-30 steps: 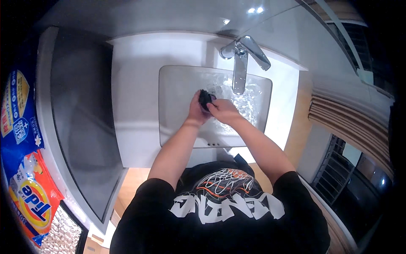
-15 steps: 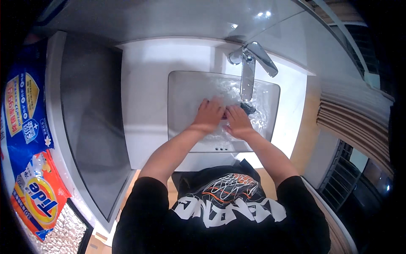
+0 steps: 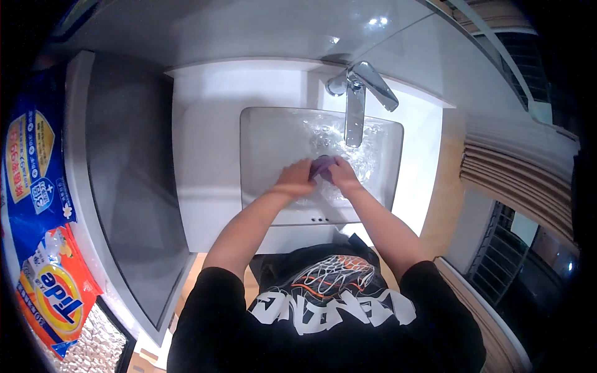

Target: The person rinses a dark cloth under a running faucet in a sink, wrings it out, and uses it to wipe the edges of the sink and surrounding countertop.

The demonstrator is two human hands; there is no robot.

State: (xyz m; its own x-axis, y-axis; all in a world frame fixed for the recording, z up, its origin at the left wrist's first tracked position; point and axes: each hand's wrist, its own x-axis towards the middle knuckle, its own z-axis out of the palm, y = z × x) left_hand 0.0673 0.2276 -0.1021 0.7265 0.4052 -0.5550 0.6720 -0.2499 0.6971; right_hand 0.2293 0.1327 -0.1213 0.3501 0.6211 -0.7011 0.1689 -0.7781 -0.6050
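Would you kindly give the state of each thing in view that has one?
Purple cloth-like item: bunched, held.
Bare left hand: grasping the item's left side.
Bare right hand: grasping its right side.
Chrome lever faucet: lever angled rightward.
Pale rectangular sink: water churning inside.
Beige pleated curtain: gathered in folds.
Glossy blue package: unclear whether opened.
Glossy orange package: unclear whether opened.

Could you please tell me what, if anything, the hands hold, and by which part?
The left hand and right hand hold a small purple cloth-like item by its opposite sides.
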